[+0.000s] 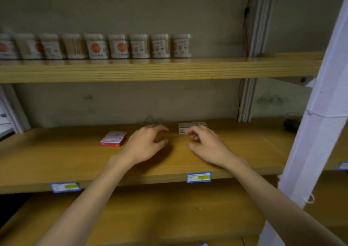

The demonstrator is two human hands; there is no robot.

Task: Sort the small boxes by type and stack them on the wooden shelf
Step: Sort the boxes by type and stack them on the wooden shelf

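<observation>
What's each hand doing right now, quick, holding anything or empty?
Left hand: open, fingers loosely curled, holding nothing, beside the red boxes.
Right hand: open, empty, fingers just in front of the white boxes; contact cannot be told.

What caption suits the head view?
Empty left hand and right hand hover over wooden shelf between red boxes and white boxes.

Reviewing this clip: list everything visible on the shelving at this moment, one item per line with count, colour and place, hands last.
red boxes: stack, count unclear, red and white, middle shelf, beside the left hand
white boxes: at least two, white-grey, middle shelf behind the right hand
cotton swab tubs: about nine, clear with orange labels, upper shelf row
price tags: at least two, blue, middle shelf edge
dark object: one, black, middle shelf far right
left hand: empty, over middle shelf
right hand: empty, near white boxes
</observation>
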